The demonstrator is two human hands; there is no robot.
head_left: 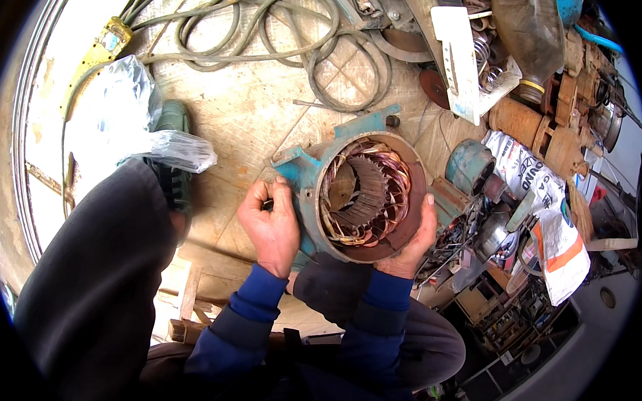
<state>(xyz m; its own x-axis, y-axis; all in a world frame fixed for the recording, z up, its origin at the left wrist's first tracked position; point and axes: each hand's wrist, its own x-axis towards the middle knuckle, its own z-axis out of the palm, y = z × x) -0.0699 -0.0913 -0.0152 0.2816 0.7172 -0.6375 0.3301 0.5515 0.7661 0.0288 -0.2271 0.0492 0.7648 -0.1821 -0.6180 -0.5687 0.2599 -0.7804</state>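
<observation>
Head view. My right hand [411, 242] has hold of the motor housing [308, 200] low on its right side, thumb laid along the rim, the other fingers mostly hidden behind the wall. My left hand [271, 220] is at the housing's left wall, fingers curled in narrow, thumb against forefinger. A small dark spot shows between them; part or shadow, I can't tell.

Housing is in front of me, above my right knee [429, 345], open end tipped up toward my eyes. Turquoise paint outside, bare brownish rim. Inside: copper windings [402, 174] in a ring around the slotted core [370, 195]. One turquoise foot [367, 121] sticks out at the far side. What bears the weight underneath is hidden.

Beyond, on the pale floor [245, 136]: grey-green cable [270, 58] in loose loops, a yellow power strip [102, 47] at far left. Clear plastic bag [125, 95] against my green left shoe [174, 119].

Right side, crowded: reddish disc [434, 88], white bracket [453, 56], rusty cylinder [519, 124], a smaller turquoise casing [469, 166], then a white sack [562, 261] with an orange band. Wood pieces [190, 291] near my left sleeve [248, 308], which is blue with a dark band.
</observation>
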